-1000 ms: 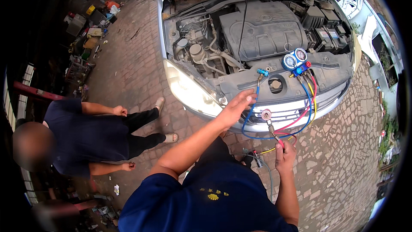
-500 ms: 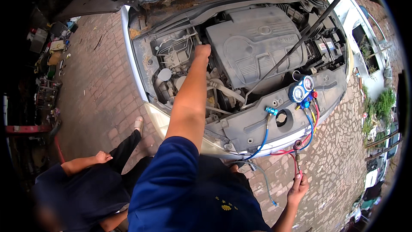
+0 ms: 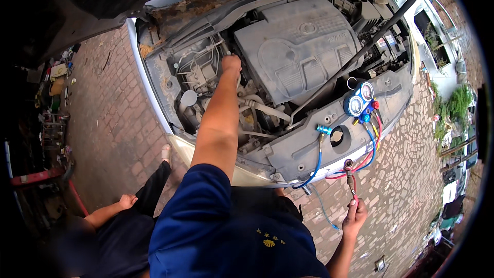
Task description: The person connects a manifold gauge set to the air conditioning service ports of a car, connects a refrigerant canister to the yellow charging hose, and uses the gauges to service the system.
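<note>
Eng. cover [image 3: 301,46] was grey, fender [image 3: 145,80] silver. Gauge set [image 3: 360,99] was blue w/ wht. dials [image 3: 367,91], plus a red knob [image 3: 375,105]. Held hose [image 3: 354,192] was pinkish red; coupler [image 3: 323,129] & its hose [image 3: 318,166], brt. blue; third hose [image 3: 375,130], yellow. Shirt [image 3: 221,242] was navy w/ a yel. shell emblem [image 3: 269,243]. L. paving [image 3: 110,108] was reddish-brn. in a brick patt., R. paving [image 3: 396,175] beige-grey in irreg. patchwork.

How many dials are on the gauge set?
2: the upper dial, to the right, and the lower dial, to the left, side by side on the gauge set. None seems hidden.
</note>
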Tool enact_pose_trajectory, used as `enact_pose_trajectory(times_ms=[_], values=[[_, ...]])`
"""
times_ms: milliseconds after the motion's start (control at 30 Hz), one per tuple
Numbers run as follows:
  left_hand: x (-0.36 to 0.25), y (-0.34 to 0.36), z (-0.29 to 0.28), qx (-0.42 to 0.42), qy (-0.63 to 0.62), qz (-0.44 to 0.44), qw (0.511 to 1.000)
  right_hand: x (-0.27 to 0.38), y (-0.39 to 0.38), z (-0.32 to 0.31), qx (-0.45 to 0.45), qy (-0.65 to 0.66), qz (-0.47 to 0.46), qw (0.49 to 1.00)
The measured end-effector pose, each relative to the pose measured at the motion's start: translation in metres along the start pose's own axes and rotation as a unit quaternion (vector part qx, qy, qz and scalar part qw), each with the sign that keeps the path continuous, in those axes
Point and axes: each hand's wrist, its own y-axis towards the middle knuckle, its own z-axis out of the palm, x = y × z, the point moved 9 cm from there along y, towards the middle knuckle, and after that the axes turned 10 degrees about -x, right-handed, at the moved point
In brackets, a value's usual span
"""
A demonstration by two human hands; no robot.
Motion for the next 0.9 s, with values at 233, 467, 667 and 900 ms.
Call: enact_pose_trajectory(times_ms=[233, 467, 667, 900], values=[[0.011, -0.005, -0.006, 0.117, -0.099, -0.090, 0.984, 0.004, 0.003, 0.009, 0.023, -0.004, 0.003, 1.000], [0.030, -0.080, -0.027, 0.235, 0.149, -0.119, 0.953, 0.002, 0.003, 0.017, 0.020, 0.009, -0.020, 1.000], [0.022, -0.071, -0.035, 0.074, 0.270, 0.150, 0.948, 0.008, 0.004, 0.024, 0.031, 0.038, -0.029, 0.998], [0.003, -0.121, -0.046, 0.074, 0.376, 0.168, 0.908, -0.017, -0.006, 0.015, 0.010, 0.048, -0.011, 0.999]])
